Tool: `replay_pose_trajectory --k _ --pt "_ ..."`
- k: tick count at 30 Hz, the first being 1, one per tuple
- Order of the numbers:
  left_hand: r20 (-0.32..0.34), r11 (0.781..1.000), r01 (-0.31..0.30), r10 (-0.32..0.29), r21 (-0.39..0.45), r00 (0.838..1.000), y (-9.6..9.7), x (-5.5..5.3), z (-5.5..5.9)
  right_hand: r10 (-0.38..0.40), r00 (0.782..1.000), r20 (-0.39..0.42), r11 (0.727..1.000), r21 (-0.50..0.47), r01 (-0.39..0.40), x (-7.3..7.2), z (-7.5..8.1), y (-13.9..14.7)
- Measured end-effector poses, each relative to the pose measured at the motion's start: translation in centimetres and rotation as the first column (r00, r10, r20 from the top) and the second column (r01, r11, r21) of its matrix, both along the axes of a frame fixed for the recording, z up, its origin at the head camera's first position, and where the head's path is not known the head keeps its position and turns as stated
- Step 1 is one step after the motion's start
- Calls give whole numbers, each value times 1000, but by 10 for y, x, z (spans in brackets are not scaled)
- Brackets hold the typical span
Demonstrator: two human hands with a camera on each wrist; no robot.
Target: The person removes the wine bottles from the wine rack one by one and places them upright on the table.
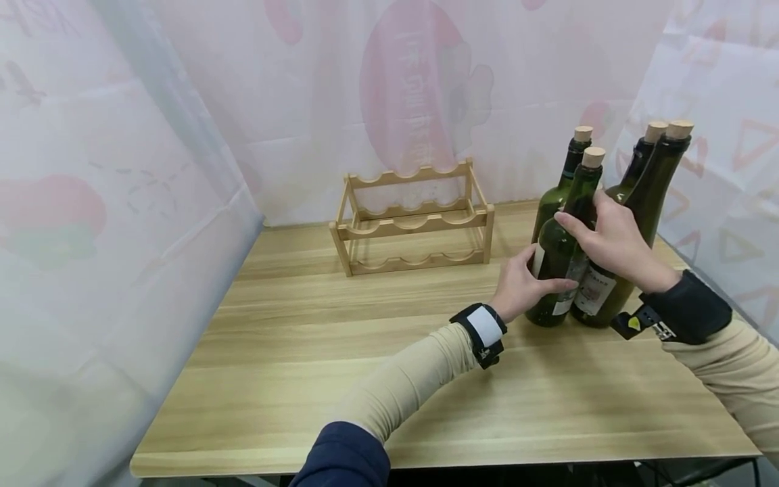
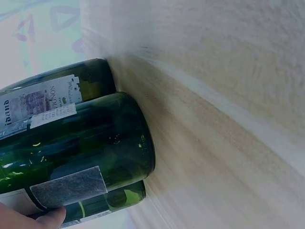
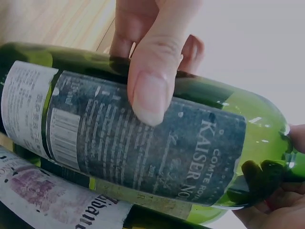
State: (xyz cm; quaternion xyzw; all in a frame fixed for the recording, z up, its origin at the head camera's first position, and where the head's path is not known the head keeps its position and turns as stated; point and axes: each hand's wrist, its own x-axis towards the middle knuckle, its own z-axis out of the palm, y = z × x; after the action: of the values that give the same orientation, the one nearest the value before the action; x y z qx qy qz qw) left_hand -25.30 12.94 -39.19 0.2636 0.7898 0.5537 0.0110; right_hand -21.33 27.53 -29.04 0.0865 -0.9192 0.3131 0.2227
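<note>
A green wine bottle [image 1: 552, 238] with a cork stands at the front of a cluster on the right of the table. My left hand [image 1: 526, 283] grips its lower body; in the right wrist view the thumb [image 3: 150, 95] presses on the dark label [image 3: 209, 157]. At the bottle's shoulder, my right hand [image 1: 617, 240] holds on, its fingers partly hidden behind the glass. Another corked bottle [image 1: 550, 203] is close behind. To the right stand a bottle with a pale label [image 1: 593, 292] and a further one [image 1: 635, 162], mostly hidden.
A wooden wine rack [image 1: 416, 226] with scalloped rails sits at the back middle of the wooden table [image 1: 292, 352]. Printed curtains [image 1: 316, 101] hang behind and on both sides. The table's front edge [image 1: 487, 463] runs along the bottom.
</note>
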Motion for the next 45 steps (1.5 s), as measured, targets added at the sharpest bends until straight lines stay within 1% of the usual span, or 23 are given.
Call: replay_pose_trajectory --k 7,13,15,18,20,22,24,26,28,31,34,37,42,44,45 --pt "-7 1000 -18 18 -8 1000 1 2 -2 18 1000 22 1000 -25 -17 1 -2 -1" --pt "-5 1000 -6 6 14 1000 3 4 -3 4 1000 0 1000 0 -4 2 -3 1" --pt "-5 1000 -10 10 15 1000 3 4 -3 4 1000 4 1000 2 -4 2 -4 1" --pt "-22 1000 -17 18 10 1000 3 4 -2 0 1000 -9 1000 4 0 3 -4 -1" --pt "-28 1000 -18 19 12 999 2 4 -2 -8 999 -43 1000 -5 8 5 -6 -2" --pt "-32 1000 -15 16 18 999 2 5 -2 -17 994 -105 1000 -12 16 6 -10 -5" --pt "-34 1000 -17 18 22 999 2 6 -3 -31 986 -165 999 -13 30 8 -15 -7" --pt "-32 1000 -17 18 25 999 2 6 -3 -50 975 -216 999 6 53 10 -19 -9" --pt "-28 999 -19 20 27 999 3 7 -3 -65 970 -235 997 30 74 14 -21 -11" --pt "-12 999 -17 17 30 1000 3 7 -2 -78 968 -240 992 74 98 22 -22 -12" --pt "3 1000 -15 15 22 1000 2 7 -2 -75 963 -260 989 104 105 31 -23 -13" --pt "10 1000 -18 18 8 1000 1 7 0 -77 954 -291 985 124 117 39 -23 -12" --pt "17 998 -38 39 -39 999 1 9 1 -102 942 -319 972 171 163 53 -26 -12" --pt "29 997 -42 44 -59 999 1 9 2 -108 933 -342 965 189 181 56 -26 -12" --pt "40 998 -35 37 -60 998 0 9 3 -109 929 -354 962 198 188 56 -26 -11"
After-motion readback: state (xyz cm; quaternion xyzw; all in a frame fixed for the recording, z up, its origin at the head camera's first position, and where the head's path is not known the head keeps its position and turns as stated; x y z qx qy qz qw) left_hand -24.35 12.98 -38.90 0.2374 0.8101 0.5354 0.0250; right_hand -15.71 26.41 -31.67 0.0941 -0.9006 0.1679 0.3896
